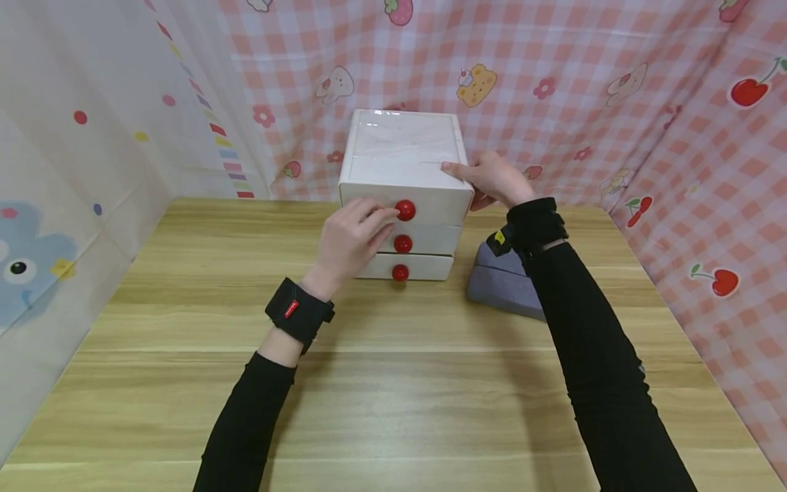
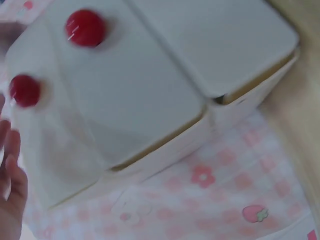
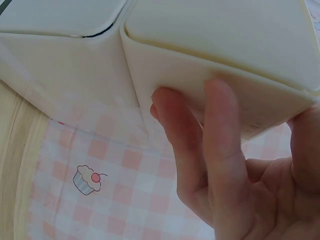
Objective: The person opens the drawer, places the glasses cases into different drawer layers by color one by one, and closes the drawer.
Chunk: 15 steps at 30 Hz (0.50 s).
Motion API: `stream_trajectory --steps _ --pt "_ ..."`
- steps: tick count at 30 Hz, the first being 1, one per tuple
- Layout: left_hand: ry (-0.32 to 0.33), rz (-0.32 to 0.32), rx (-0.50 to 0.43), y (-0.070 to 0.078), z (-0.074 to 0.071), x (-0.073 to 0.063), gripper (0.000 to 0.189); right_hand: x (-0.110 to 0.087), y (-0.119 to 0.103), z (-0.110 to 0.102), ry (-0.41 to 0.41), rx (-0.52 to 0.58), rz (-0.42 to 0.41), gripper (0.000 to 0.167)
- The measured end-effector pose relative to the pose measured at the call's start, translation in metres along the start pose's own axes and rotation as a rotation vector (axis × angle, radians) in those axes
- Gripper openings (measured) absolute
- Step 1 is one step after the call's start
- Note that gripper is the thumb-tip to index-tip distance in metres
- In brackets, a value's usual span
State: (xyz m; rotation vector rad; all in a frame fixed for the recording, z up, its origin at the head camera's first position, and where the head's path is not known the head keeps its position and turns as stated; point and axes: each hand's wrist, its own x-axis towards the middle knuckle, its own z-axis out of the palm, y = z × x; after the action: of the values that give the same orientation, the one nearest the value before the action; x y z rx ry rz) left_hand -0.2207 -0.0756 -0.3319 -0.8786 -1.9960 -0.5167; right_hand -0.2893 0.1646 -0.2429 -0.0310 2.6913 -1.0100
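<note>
Plainly white drawers [image 1: 430, 236], illegible wristband label [image 1: 291, 309]

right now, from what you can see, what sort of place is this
Probably a small curtained-off tabletop corner, perhaps at home or in a studio: a wood-grain table, pink checked fabric with cartoon prints behind it, and a white drawer unit.

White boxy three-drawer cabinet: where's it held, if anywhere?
Right hand grips the cabinet at its upper right edge; left hand at the round red top knob, grip unclear.
</note>
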Motion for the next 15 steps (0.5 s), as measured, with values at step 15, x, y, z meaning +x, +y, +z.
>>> stream_trajectory --steps 15 --pt "-0.370 -0.548 -0.015 -0.028 -0.046 0.034 0.063 -0.003 -0.001 -0.001 -0.002 -0.006 -0.005 0.066"
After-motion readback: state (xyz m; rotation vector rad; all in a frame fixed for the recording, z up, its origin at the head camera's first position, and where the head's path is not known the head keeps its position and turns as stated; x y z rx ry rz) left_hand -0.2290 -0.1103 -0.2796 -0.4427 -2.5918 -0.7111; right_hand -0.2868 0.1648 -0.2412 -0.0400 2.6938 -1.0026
